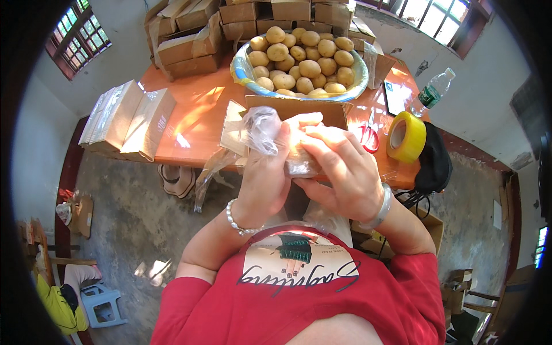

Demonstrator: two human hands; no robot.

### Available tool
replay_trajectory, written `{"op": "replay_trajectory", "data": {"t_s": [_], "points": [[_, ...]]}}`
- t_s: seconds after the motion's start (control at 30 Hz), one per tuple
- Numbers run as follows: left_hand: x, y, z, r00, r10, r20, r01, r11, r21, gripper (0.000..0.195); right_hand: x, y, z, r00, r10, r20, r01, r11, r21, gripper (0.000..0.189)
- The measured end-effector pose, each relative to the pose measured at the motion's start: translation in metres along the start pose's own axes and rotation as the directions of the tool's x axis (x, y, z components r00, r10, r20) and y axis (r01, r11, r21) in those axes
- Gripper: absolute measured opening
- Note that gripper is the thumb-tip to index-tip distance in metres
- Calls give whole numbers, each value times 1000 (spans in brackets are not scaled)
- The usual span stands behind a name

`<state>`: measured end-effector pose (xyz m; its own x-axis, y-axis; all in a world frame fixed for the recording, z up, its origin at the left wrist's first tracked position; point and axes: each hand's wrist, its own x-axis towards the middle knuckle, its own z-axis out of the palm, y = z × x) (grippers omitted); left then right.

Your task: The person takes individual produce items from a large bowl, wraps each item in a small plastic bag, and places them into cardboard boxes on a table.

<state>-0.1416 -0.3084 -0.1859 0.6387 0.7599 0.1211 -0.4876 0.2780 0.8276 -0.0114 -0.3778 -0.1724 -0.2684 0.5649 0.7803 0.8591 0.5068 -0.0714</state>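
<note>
Both of my hands hold a small bundle in clear plastic wrap (302,166) in front of an open cardboard box (302,105). My left hand (269,172) grips its left side, with crumpled clear plastic (262,129) bunched above the fingers. Fingers of my right hand (345,172) press on the bundle's top and right side. What the wrap contains is hard to make out. Behind the box stands a blue-rimmed basin (362,82) lined with plastic and heaped with potatoes (309,69).
On the orange table (194,116), red-handled scissors (369,138), a yellow tape roll (406,137), a phone (394,98), a plastic bottle (432,92) and a black bag (433,159) lie at right. Folded cartons (146,125) stand left; stacked cardboard boxes (189,47) are behind.
</note>
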Motion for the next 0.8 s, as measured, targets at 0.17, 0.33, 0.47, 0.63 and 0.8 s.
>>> {"op": "replay_trajectory", "data": {"t_s": [0.17, 0.33, 0.47, 0.63, 0.8], "points": [[3, -3, -3, 996, -12, 84, 10, 1000, 16, 44, -16, -3, 2, 847, 472, 244, -520, 640, 565, 41], [5, -4, -3, 996, -43, 74, 46, 998, -41, 43, -15, -1, -6, 724, 437, 534, -670, 258, 696, 61], [4, -6, -5, 994, -44, 103, 48, 998, -42, 42, -15, 4, -10, 740, 371, 561, -672, 375, 639, 70], [6, -10, -7, 989, -39, 145, 33, 999, 41, 45, -18, 12, -8, 651, 386, 653, -694, -44, 718, 60], [4, -9, -7, 977, -49, 207, 28, 995, 99, 52, -18, 17, -8, 665, 281, 692, -695, -108, 711, 59]]}}
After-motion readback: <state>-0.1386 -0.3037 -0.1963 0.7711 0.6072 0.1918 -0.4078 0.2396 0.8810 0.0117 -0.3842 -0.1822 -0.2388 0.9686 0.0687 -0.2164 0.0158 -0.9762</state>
